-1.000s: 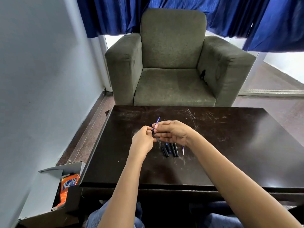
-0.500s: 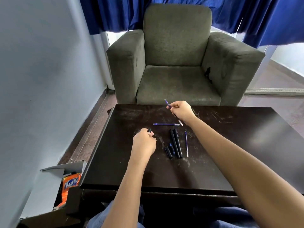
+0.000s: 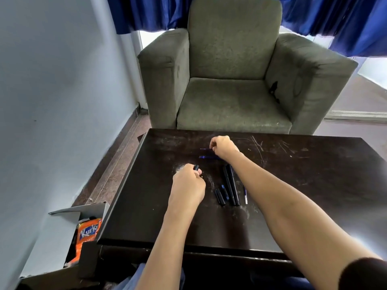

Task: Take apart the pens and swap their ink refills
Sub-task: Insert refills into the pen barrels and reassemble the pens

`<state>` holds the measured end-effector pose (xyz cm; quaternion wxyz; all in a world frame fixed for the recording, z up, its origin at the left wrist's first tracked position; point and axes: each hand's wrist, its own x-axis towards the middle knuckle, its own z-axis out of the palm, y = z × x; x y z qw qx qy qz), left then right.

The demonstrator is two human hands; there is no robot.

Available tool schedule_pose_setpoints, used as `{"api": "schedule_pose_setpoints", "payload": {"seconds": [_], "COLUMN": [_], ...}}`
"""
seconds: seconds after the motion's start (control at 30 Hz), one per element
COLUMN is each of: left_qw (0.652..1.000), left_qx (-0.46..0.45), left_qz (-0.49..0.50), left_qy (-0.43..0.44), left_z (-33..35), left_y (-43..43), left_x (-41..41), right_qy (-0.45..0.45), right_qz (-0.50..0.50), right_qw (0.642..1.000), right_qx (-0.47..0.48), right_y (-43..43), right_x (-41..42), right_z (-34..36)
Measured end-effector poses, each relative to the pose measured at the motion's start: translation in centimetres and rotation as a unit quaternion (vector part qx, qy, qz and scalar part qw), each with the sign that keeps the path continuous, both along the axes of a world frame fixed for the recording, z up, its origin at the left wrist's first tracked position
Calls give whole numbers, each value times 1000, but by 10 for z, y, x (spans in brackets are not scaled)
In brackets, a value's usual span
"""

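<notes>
I see a dark, scratched wooden desk (image 3: 314,174) filling the lower centre of the frame. Behind it stands a grey-green upholstered armchair (image 3: 232,80), under blue curtains (image 3: 345,24) along the top edge, with daylight beneath them. A pale blue wall (image 3: 52,91) fills the left, above a brown floor (image 3: 117,155).

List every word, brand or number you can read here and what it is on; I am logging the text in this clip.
"Kurk", white letters on the orange snack packet in the cardboard box left of the table; the rest of the word is cut off.
Smaller print below it: too blurred to read.
Pens and refills: no legible print.
</notes>
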<state>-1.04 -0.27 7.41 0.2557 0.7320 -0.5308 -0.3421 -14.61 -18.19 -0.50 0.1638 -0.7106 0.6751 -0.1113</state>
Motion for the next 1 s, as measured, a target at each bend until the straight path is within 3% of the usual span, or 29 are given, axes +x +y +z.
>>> {"api": "schedule_pose_setpoints", "payload": {"seconds": [0.4, 1.0], "left_qw": [1000, 1000], "left_qx": [-1, 5], "left_qz": [-9, -12], "left_qy": [10, 15], "left_z": [3, 7], "left_y": [3, 4], "left_x": [-2, -3], "right_qy": [-1, 23], "right_qz": [17, 118], "right_qw": [1000, 993], "right_qx": [0, 0], "right_y": [3, 5], "right_x": [8, -10], "right_z": [-16, -22]}}
